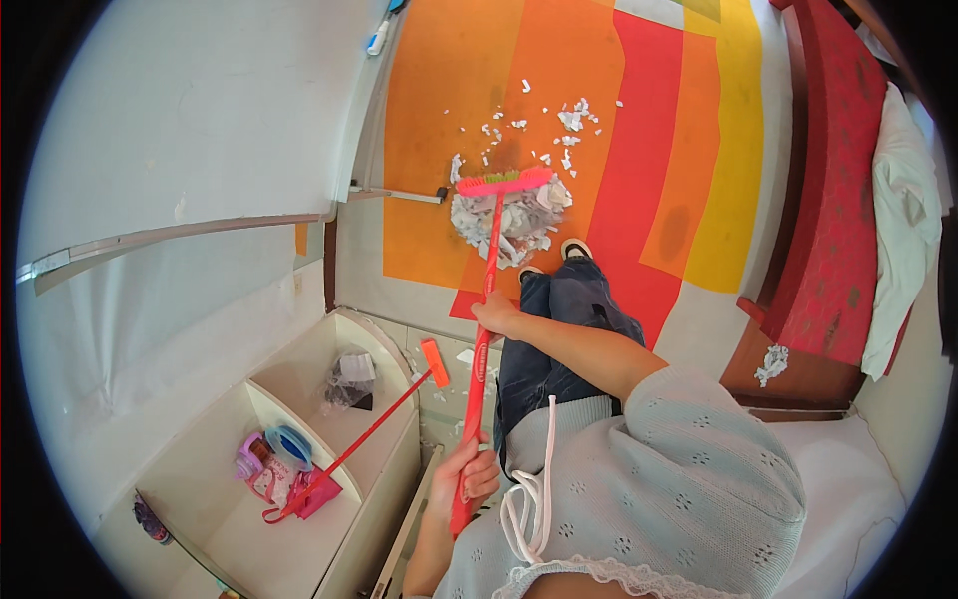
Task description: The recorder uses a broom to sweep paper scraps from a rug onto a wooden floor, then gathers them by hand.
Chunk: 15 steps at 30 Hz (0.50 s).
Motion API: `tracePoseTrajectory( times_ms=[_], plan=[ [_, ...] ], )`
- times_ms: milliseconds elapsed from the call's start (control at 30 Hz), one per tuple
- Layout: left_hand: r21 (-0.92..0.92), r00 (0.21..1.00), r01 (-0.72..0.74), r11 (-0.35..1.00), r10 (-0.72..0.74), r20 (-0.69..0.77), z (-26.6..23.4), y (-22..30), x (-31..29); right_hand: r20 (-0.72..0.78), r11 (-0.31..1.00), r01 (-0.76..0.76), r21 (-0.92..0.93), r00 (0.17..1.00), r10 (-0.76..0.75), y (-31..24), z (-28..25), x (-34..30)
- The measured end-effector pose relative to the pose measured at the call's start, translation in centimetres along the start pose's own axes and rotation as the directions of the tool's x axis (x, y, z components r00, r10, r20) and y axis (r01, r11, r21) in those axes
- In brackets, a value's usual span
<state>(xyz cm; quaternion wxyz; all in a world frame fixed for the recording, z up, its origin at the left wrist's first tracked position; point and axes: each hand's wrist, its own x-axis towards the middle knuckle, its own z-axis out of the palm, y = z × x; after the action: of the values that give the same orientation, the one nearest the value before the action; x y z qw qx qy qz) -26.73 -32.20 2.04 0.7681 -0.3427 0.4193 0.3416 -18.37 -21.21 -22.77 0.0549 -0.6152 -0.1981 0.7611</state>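
A broom with a red handle (482, 374) slants up the middle of the view. Near the handle's end, my left hand (465, 473) is closed round it. Farther along, my right hand (496, 313) grips the same handle. The pink broom head (505, 182), with some yellow-green bristles, is at the far edge of a heap of torn white paper (509, 222). That heap lies on the orange floor, just beyond my shoes (576, 249). Loose paper scraps (572, 120) are scattered past the broom head.
At lower left, a cream shelf unit (261, 399) holds a pink bag, a blue round item and a dark plastic bag. A small red-handled brush (436, 363) leans across it. A red-covered bench (833, 230) stands right, with crumpled paper (771, 366) near its end.
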Motion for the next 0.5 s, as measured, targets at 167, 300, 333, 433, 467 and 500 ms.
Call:
tracePoseTrajectory(
  times_ms=[167,300,333,433,467,500],
  plan=[
    [0.216,0.999,-0.019,0.976,0.026,-0.030,2.6,-0.8,1.0,0.009,0.986,0.127,0.111,0.992,-0.129,-1.6,-4.9,0.4],
    [0.309,0.994,-0.017,0.951,-0.016,0.104,7.2,-1.4,7.8,-0.190,0.971,0.241,0.003,0.953,-0.236,-3.7,-12.5,3.8],
    [0.348,0.992,-0.010,0.938,-0.034,0.120,8.0,-1.6,9.9,-0.226,0.966,0.229,-0.116,0.941,-0.250,-4.6,-14.8,3.7],
    [0.425,0.992,0.045,0.904,-0.093,0.091,11.4,-3.1,15.1,-0.369,0.962,0.267,-0.064,0.889,-0.271,-5.3,-21.1,6.0],
    [0.424,0.989,0.068,0.903,-0.119,0.093,12.5,-3.8,16.9,-0.365,0.956,0.287,-0.058,0.885,-0.288,-5.1,-23.4,7.1],
    [0.418,0.987,0.083,0.905,-0.133,0.093,13.4,-3.9,18.4,-0.362,0.958,0.283,-0.046,0.889,-0.281,-5.7,-24.7,7.3]
  ],
)
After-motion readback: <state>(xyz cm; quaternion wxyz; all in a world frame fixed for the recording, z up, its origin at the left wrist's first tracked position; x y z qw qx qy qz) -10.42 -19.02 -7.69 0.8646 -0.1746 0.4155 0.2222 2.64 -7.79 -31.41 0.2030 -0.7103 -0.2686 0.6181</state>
